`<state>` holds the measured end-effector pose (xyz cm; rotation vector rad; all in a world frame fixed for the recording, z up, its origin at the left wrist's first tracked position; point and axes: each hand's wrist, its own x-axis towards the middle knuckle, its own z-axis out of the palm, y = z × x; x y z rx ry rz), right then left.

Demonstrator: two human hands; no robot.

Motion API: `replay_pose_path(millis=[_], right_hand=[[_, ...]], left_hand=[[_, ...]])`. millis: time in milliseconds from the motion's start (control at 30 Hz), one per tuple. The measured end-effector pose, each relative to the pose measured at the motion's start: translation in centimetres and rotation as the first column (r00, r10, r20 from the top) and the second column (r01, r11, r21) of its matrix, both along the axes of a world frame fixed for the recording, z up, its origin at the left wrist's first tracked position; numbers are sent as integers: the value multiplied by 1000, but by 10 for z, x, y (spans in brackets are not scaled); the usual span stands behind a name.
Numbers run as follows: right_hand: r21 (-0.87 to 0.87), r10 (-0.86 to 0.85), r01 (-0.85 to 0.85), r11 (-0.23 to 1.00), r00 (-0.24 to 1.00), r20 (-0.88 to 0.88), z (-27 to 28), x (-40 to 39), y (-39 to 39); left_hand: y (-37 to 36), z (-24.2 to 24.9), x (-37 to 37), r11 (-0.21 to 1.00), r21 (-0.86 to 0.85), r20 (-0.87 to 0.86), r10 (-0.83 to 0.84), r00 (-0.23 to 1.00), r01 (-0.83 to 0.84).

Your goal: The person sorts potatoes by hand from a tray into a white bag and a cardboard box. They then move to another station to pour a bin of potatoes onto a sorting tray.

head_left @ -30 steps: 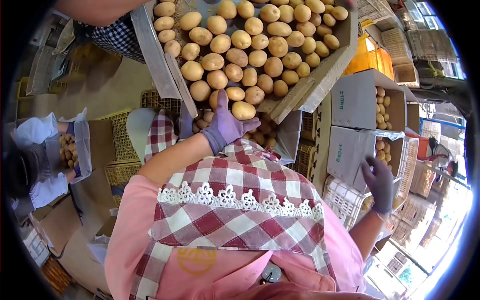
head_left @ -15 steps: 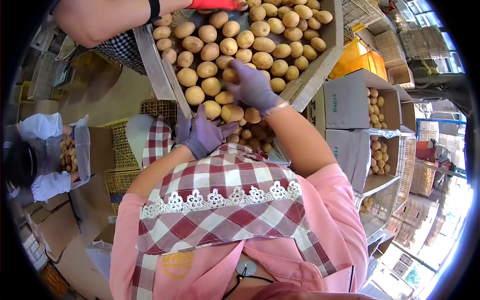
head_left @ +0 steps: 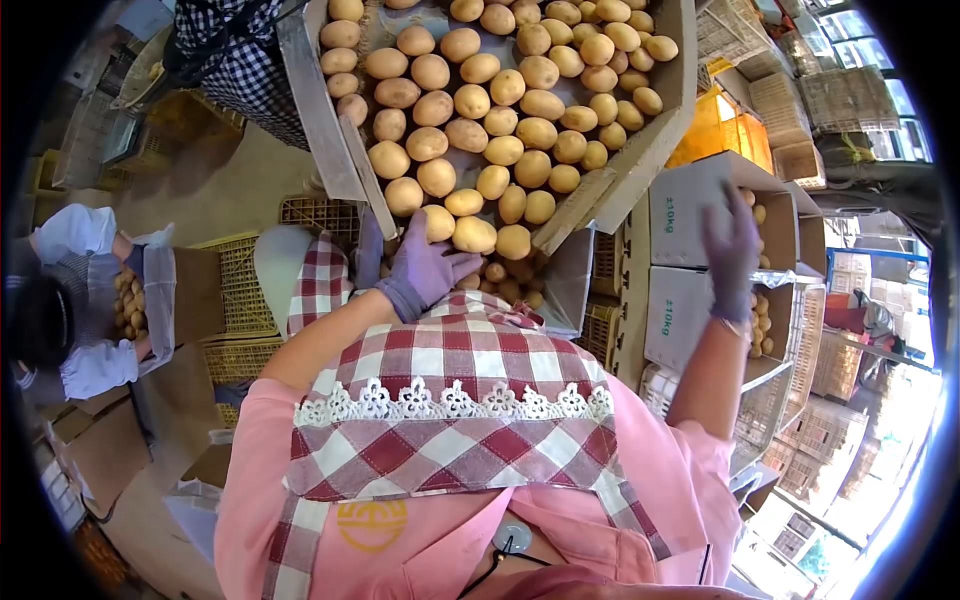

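Note:
Many potatoes (head_left: 502, 150) lie on a wooden-sided sorting tray (head_left: 318, 110) in front of me. My left hand (head_left: 425, 267), in a purple glove, rests at the tray's near end with its fingers spread, touching a potato (head_left: 437, 223). Below that edge, more potatoes (head_left: 508, 288) fill a box against my apron. My right hand (head_left: 730, 250), gloved too and slightly blurred, is raised at the right beside the open grey carton (head_left: 690, 210). Its fingers look apart, and no potato shows in it.
A second carton (head_left: 680, 318) with potatoes stands beside the first. Orange crates (head_left: 720, 130) are behind them. At the left, a person (head_left: 85, 300) works at a lined box of potatoes. Yellow crates (head_left: 240, 290) stand near my left side. Another person's checked apron (head_left: 235, 60) shows at the top left.
My right hand has left the potatoes on the tray and swung right to the cartons. My left hand has barely moved. The other person's red-gloved hand and arm have left the view.

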<state>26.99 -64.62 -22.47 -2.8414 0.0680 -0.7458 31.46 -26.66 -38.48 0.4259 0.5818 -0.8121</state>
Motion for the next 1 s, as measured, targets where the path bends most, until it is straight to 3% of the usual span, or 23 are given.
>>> replay_pose_path(millis=[67,100,133,233,300,367,433,500,567,600,633,700,733,767,833,867,900,967,1000], right_hand=[[118,235,-229,966,971,-43,-17,68,77],[177,366,-360,916,931,0,-38,100,108],[91,450,-449,889,893,7,-47,125,143],[33,477,-495,868,815,-329,-97,160,239],[-223,452,-522,823,840,-301,-110,131,276],[-75,609,-652,755,739,-289,-128,108,269],[-65,629,-697,714,680,-378,-112,79,245],[-68,574,-735,674,580,-577,-98,66,204],[-196,430,-662,724,654,-623,-84,57,184],[-211,259,-492,845,720,-644,-92,66,177],[-132,342,-505,853,733,-588,-92,72,161],[-17,321,-378,926,808,-494,-98,75,174],[31,387,-428,903,781,-491,-100,76,190],[-142,261,-447,883,720,-643,-96,71,213],[-202,213,-453,868,707,-674,-101,49,236],[-148,248,-501,853,638,-729,-95,46,230],[-102,280,-476,874,663,-695,-98,43,221],[25,424,-529,848,650,-630,-93,50,195],[199,501,-465,863,735,-457,-98,61,194]], left_hand=[[7,-5,-4,1000,25,-14,5,1000,-5],[7,-18,-8,986,167,16,-6,1000,3],[14,-25,-13,913,397,263,-214,941,96],[24,-37,-20,913,405,359,-203,911,44],[25,-40,-12,987,140,2,77,997,-76],[26,-25,-10,997,20,89,67,994,-69],[31,-33,-11,987,-152,132,72,989,-52],[17,-30,-6,995,-72,-2,70,998,-70],[13,-6,-2,995,-77,-48,57,997,-60],[8,-5,0,999,-39,-84,21,996,-25],[5,-4,1,998,-57,-85,8,996,-13],[1,2,2,996,-91,-82,-17,996,10],[0,8,4,995,-95,-167,-24,986,8],[-1,3,4,996,-84,-113,-33,993,23],[4,-10,1,997,-59,-5,-44,999,44],[4,8,-2,999,-29,30,-25,999,26],[15,4,-4,979,-203,-29,24,999,-30],[14,-23,-7,995,-65,276,-56,960,77],[12,-38,-9,993,16,412,-112,904,115]])
